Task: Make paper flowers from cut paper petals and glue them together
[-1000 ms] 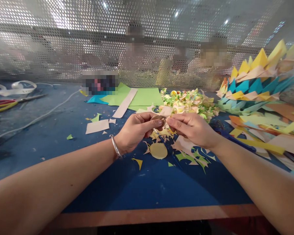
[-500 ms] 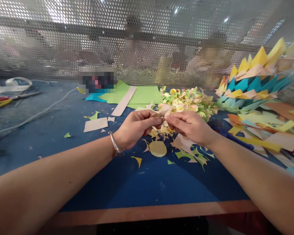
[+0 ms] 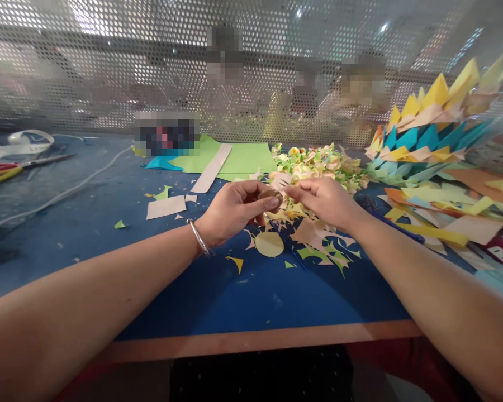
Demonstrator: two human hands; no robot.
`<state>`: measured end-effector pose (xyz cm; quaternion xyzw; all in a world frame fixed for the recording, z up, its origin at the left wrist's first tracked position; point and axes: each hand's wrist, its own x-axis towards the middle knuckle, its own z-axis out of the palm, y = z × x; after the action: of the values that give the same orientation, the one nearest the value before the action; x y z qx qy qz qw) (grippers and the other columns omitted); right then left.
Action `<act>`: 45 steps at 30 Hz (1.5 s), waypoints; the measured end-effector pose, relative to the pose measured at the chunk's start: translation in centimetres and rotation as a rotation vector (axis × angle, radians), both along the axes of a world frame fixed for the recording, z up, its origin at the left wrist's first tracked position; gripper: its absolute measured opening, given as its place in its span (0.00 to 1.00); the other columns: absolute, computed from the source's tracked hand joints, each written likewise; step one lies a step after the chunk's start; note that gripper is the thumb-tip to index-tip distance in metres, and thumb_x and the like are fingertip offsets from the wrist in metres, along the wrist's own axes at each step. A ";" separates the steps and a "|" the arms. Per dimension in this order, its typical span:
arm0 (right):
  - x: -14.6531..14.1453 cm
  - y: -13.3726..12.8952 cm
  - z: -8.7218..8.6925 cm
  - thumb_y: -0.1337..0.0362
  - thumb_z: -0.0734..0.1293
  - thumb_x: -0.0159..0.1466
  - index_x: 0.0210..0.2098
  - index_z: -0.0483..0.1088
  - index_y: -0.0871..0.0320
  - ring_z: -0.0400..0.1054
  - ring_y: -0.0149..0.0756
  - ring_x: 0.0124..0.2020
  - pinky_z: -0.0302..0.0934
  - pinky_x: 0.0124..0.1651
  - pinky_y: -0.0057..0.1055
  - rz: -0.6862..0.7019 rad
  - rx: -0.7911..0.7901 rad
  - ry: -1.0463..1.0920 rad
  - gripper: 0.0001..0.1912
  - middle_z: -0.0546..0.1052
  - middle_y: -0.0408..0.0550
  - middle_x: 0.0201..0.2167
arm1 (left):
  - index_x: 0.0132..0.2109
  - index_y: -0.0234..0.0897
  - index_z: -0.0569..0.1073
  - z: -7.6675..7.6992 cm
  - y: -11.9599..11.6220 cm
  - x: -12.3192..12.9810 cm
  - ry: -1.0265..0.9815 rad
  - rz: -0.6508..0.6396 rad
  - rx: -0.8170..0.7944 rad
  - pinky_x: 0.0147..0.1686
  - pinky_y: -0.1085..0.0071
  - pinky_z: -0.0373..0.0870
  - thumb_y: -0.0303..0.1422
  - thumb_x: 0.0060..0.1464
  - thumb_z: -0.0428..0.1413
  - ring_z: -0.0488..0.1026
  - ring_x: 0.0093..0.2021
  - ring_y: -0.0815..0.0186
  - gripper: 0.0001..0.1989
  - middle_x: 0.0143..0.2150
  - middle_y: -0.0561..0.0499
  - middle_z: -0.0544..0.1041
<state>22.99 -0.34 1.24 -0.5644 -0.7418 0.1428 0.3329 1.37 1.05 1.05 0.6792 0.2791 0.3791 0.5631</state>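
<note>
My left hand (image 3: 238, 209), with a silver bangle at the wrist, pinches a small round brownish disc (image 3: 270, 199) over the middle of the table. Just right of it, my right hand (image 3: 318, 200) is closed with thumb and forefinger together; what it holds, if anything, is too small to make out. A pale yellow paper circle (image 3: 269, 244) lies on the table below my hands. Cut paper scraps (image 3: 324, 248) spread to its right. Behind my right hand is a heap of small folded paper pieces (image 3: 322, 164).
Green paper sheets (image 3: 251, 156) and a pale strip (image 3: 212, 167) lie at the back. Scissors (image 3: 25, 164) and a white cable (image 3: 67, 192) are at left. A tiered folded-paper model (image 3: 427, 139) stands at right behind paper strips (image 3: 444, 231). A perforated screen (image 3: 109, 72) rises behind.
My right hand has moved slightly away from my left hand, opening a small gap between them. The disc in my left hand shows more fully. The view has shifted slightly.
</note>
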 end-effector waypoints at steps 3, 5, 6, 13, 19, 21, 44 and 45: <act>0.2 0.1 -0.1 0.36 0.66 0.60 0.18 0.53 0.55 0.45 0.26 0.17 0.36 0.22 0.31 -0.004 0.030 -0.067 0.33 0.50 0.36 0.14 | 0.30 0.34 0.75 0.4 -0.4 0.0 0.019 -0.041 0.039 0.25 0.77 0.65 0.28 0.55 0.61 0.70 0.25 0.75 0.06 0.28 0.53 0.76; 0.2 -0.1 0.0 0.36 0.65 0.61 0.19 0.57 0.55 0.45 0.25 0.17 0.37 0.22 0.30 -0.003 -0.013 0.015 0.32 0.51 0.36 0.14 | 0.30 0.34 0.74 0.5 -0.5 0.1 0.019 -0.047 0.060 0.26 0.77 0.66 0.28 0.56 0.61 0.70 0.25 0.75 0.06 0.27 0.53 0.75; 0.1 -0.3 0.1 0.36 0.65 0.61 0.20 0.60 0.56 0.45 0.25 0.17 0.38 0.22 0.30 0.000 -0.045 0.081 0.31 0.52 0.35 0.14 | 0.30 0.34 0.75 0.5 -0.5 0.0 0.016 -0.041 0.063 0.27 0.76 0.66 0.28 0.56 0.60 0.70 0.25 0.75 0.06 0.27 0.53 0.75; 0.0 -1.3 1.3 0.39 0.66 0.62 0.25 0.67 0.57 0.42 0.23 0.15 0.35 0.18 0.29 0.148 -0.246 0.334 0.27 0.51 0.32 0.13 | 0.34 0.33 0.75 0.0 0.5 -0.3 0.003 0.023 0.042 0.23 0.78 0.63 0.31 0.57 0.61 0.66 0.23 0.78 0.05 0.31 0.52 0.77; 0.3 -1.6 1.9 0.39 0.66 0.62 0.24 0.66 0.57 0.39 0.22 0.14 0.31 0.17 0.28 0.214 -0.364 0.313 0.27 0.48 0.32 0.13 | 0.34 0.33 0.75 -0.5 0.9 -0.2 -0.016 0.025 0.037 0.23 0.80 0.63 0.32 0.57 0.60 0.66 0.22 0.79 0.06 0.31 0.52 0.76; 0.4 -1.6 1.9 0.40 0.66 0.63 0.24 0.66 0.57 0.39 0.22 0.14 0.31 0.18 0.29 0.234 -0.365 0.278 0.27 0.48 0.32 0.13 | 0.35 0.33 0.75 -0.6 0.8 -0.1 -0.017 0.021 0.028 0.23 0.80 0.64 0.32 0.57 0.61 0.66 0.23 0.78 0.06 0.31 0.53 0.76; 0.0 -1.6 1.9 0.43 0.63 0.68 0.23 0.65 0.58 0.42 0.22 0.16 0.41 0.21 0.28 0.347 -0.224 0.165 0.27 0.50 0.32 0.15 | 0.33 0.33 0.75 0.1 -0.1 0.3 0.000 -0.028 0.025 0.26 0.79 0.69 0.29 0.56 0.60 0.67 0.24 0.77 0.04 0.30 0.54 0.77; 0.0 -1.6 1.8 0.44 0.63 0.67 0.23 0.66 0.58 0.43 0.22 0.16 0.41 0.21 0.28 0.350 -0.222 0.172 0.27 0.50 0.32 0.15 | 0.33 0.33 0.75 0.0 -0.1 0.3 -0.007 -0.033 0.027 0.26 0.80 0.68 0.29 0.56 0.60 0.67 0.24 0.77 0.04 0.30 0.54 0.76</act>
<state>23.00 -1.94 3.04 -0.4462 -0.7769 0.3269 0.3009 1.66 0.97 1.09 0.6897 0.2609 0.3759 0.5611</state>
